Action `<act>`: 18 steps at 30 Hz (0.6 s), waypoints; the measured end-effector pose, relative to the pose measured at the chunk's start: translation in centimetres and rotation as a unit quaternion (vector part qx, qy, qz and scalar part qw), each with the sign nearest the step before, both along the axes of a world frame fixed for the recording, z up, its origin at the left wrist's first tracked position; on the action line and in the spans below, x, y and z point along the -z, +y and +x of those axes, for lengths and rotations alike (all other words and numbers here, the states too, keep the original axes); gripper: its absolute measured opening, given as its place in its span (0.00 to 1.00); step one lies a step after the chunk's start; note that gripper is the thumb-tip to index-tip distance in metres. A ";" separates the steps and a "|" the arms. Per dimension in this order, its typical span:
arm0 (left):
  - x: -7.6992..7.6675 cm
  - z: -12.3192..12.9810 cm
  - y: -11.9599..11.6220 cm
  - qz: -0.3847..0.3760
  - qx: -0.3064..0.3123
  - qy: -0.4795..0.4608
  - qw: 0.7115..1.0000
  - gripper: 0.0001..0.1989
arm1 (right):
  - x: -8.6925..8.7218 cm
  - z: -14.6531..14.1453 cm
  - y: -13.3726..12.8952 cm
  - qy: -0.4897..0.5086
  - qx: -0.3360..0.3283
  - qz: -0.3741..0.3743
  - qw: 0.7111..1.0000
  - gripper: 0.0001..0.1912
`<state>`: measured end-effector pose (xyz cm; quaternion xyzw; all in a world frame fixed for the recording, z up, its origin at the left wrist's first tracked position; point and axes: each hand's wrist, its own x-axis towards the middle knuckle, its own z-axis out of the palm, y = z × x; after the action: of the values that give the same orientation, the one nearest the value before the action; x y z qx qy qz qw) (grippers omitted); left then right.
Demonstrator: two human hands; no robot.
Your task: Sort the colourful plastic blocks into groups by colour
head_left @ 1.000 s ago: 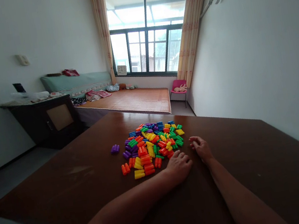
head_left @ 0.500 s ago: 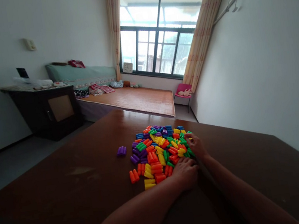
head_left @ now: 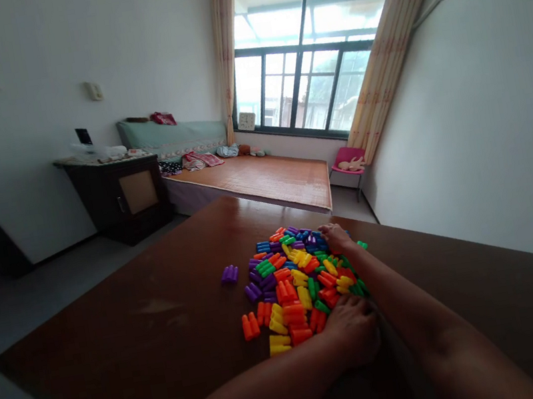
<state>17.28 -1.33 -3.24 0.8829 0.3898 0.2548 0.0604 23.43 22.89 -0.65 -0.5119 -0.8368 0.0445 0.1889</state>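
Observation:
A pile of plastic toy building pieces (head_left: 288, 292), shaped like joined tubes in red, orange, yellow, green, blue and purple, lies on the brown table (head_left: 142, 344). My left hand (head_left: 354, 324) rests palm-down at the near right edge of the pile, fingers laid out against orange and green pieces. Farther back, my right hand (head_left: 336, 237) reaches over the pile's far right side, fingers extended beside blue pieces (head_left: 312, 238). Its fingertips partly cover what lies beneath, and no held piece shows. One purple piece (head_left: 230, 274) sits apart on the left; a green piece (head_left: 362, 245) is right of my right forearm.
Beyond the table stands a bed (head_left: 263, 176) with a mat and folded cloths. A dark cabinet (head_left: 117, 196) is at the left, a pink chair (head_left: 348, 163) at the right below the window (head_left: 299, 86).
My right hand has moved from the pile's right edge to its far side, over the yellow and blue pieces. My left hand stays at the near edge. The view has swung slightly left.

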 end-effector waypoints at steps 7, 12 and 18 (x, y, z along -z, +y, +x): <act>-0.9 -0.3 -0.2 -0.011 0.009 -0.011 1.000 0.15 | -0.1 1.1 -1.8 0.020 0.029 -0.030 0.999 0.08; -1.2 -0.5 -0.2 -0.022 0.018 -0.020 0.999 0.16 | -0.9 4.4 -3.2 0.174 0.065 0.029 0.982 0.13; -1.6 -0.4 -0.4 -0.034 0.007 -0.018 0.999 0.15 | 1.2 10.8 -4.8 0.271 0.111 0.055 0.954 0.15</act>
<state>16.87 -1.68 -1.59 0.8781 0.3912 0.2570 0.0996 34.21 18.08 -1.80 -0.5590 -0.6930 0.1146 0.4405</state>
